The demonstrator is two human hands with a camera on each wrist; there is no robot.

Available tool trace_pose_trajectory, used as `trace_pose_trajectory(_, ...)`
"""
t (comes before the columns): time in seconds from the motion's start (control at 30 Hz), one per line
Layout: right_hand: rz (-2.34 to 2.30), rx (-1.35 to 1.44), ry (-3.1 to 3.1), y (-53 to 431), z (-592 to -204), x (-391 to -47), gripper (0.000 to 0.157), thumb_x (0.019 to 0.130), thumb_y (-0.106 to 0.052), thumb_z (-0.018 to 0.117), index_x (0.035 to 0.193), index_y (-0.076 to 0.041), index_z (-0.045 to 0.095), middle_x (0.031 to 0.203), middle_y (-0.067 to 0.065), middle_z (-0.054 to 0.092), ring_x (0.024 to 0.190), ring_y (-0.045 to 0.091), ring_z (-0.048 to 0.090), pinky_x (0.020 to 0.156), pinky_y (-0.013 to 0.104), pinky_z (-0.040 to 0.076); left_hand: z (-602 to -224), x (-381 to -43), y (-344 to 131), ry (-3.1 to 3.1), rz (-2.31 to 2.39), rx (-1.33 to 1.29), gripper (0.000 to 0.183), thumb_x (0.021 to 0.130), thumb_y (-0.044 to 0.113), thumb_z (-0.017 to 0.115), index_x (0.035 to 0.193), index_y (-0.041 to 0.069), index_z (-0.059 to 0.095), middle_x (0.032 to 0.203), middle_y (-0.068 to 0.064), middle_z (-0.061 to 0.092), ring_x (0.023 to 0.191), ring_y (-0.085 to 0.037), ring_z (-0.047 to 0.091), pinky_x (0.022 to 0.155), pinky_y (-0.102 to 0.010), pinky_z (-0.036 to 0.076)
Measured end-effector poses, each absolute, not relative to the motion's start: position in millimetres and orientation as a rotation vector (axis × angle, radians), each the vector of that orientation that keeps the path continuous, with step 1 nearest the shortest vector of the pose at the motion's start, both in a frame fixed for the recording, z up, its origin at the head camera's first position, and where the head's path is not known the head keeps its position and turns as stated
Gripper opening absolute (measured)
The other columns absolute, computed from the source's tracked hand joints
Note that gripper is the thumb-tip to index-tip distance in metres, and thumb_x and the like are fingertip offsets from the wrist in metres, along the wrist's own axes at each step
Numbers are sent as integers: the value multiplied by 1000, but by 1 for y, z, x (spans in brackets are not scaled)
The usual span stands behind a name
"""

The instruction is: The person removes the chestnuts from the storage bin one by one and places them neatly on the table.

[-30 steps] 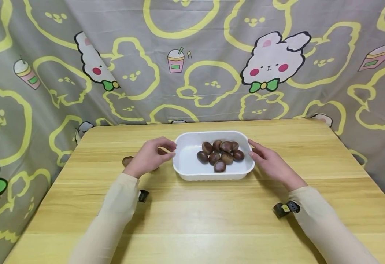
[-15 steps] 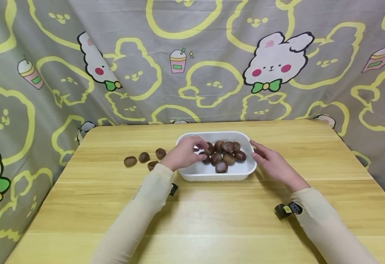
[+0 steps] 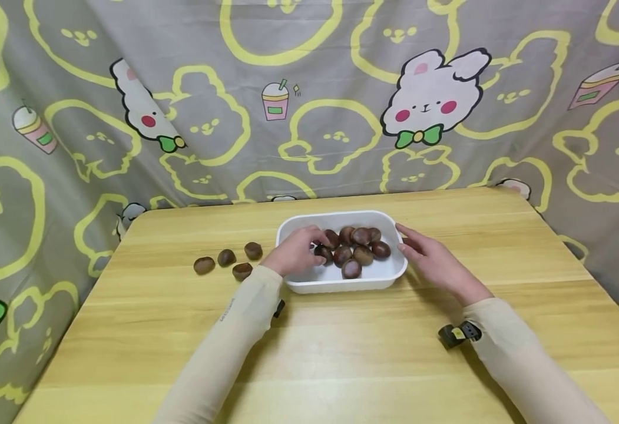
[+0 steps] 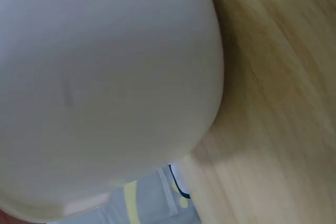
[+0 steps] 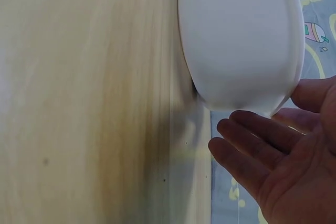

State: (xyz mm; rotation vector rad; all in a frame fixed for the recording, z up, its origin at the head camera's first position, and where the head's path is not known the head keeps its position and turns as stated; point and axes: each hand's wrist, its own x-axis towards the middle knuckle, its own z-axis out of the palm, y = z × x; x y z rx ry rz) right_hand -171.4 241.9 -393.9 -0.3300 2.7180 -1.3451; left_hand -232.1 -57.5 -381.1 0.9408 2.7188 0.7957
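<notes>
My left hand (image 3: 300, 250) reaches over the left rim of a white plastic tray (image 3: 341, 287), its curled thumb and fingers pinching a brown chestnut (image 3: 324, 254) inside. More glossy chestnuts (image 3: 362, 254) cluster around the tray's middle and right. At the opposite end, my right hand (image 3: 433, 262) touches the rim with thumb and forefinger. The right wrist view shows this hand (image 5: 294, 150) with its fingers fairly straight beside the tray's end wall (image 5: 239, 51). Only the tray's outer wall (image 4: 115, 87) fills the left wrist view; the left hand is hidden there.
Several chestnuts (image 3: 227, 257) lie loose on the wooden table (image 3: 341, 353), left of the tray. A patterned grey curtain (image 3: 330, 70) hangs behind the table's far edge and along its sides. Black straps (image 3: 460, 334) show at the cuffs.
My left hand has moved right, from outside the tray's left end into it, and closed around a chestnut. The loose chestnuts on the table came into full view. My right hand stays at the rim.
</notes>
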Motion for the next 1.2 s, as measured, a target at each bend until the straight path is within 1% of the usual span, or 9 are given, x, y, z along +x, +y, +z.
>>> trace_pose_trajectory(0.17,-1336,-349,2708,236,-394,-174,54,106,-25,46,154,-6,30,139,28,48,128,41,46,108,54,31,-383,-230,-61,2728,742,911,35,78,3,80,112,1,70,114,-8,59,108,-24,56,99,-33,43)
trace_pose_trajectory(0.37,-1310,-312,2724,242,-392,-170,56,106,-30,45,155,-9,28,139,28,48,129,43,44,108,57,30,-385,-234,-54,2709,697,924,34,79,2,79,112,1,70,110,-9,56,102,-22,56,96,-31,45)
trace_pose_trajectory(0.47,-1326,-298,2722,246,-391,-167,56,106,-29,45,155,-9,28,137,28,50,128,43,45,107,58,30,-385,-236,-49,2697,686,947,33,79,2,79,111,1,69,109,-8,58,103,-23,57,96,-32,45)
trace_pose_trajectory(0.7,-1341,-300,2709,244,-392,-167,56,106,-32,45,155,-11,29,136,28,51,128,42,46,107,58,31,-384,-233,-49,2724,645,901,31,81,6,81,109,3,67,108,-5,62,105,-21,58,96,-31,45)
trace_pose_trajectory(1.0,-1331,-314,2707,241,-392,-170,56,106,-31,45,155,-10,29,137,28,50,128,43,45,107,58,31,-379,-226,-56,2745,687,927,31,81,12,81,108,4,68,104,-3,62,101,-19,59,92,-29,46)
trace_pose_trajectory(1.2,-1313,-314,2720,242,-393,-170,56,106,-31,45,155,-11,28,140,28,47,129,43,44,108,57,30,-376,-225,-61,2736,834,988,26,80,10,81,103,6,69,98,-2,63,95,-17,60,90,-32,48)
